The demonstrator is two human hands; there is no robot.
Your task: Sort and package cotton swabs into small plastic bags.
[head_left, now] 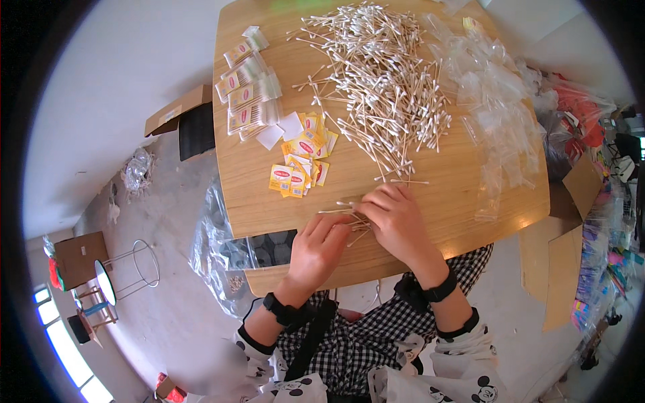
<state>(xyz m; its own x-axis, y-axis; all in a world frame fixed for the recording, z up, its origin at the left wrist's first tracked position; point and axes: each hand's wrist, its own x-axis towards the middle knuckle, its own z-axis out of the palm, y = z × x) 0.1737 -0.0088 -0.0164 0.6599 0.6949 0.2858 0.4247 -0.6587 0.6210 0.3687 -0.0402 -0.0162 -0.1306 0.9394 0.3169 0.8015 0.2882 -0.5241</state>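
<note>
Hands meet at lower centre of the frame, over the near edge of the wooden table [430,221]. Left hand [321,247] is curled, fingers bent around a small bundle of cotton swabs [356,225]; bundle ends stick out toward the right. Right hand [398,221] lies across the same bundle, fingers pinching at the swab tips. Exact grip under the right palm is hidden. Both wrists wear black bands; sleeves are black-and-white check.

Just above the hands, a few loose swabs trail off the big swab pile [376,87], which fills upper centre of the table: thin pale sticks, white tips, criss-crossed at random. Nothing blocks the path between pile and hands.

Left of the pile: scatter of small yellow label cards [299,168], flat, overlapping. Above those, upper left of the table, packed swab bags [248,101] in a loose row, clear film with card headers.

Right side of the table: heap of empty clear plastic bags [494,101], crinkled, glossy, spilling toward the edge.

Off the table: cardboard box [564,248] at right, another open carton [178,111] at upper left, clear plastic sheet [218,255] on the floor at left.
</note>
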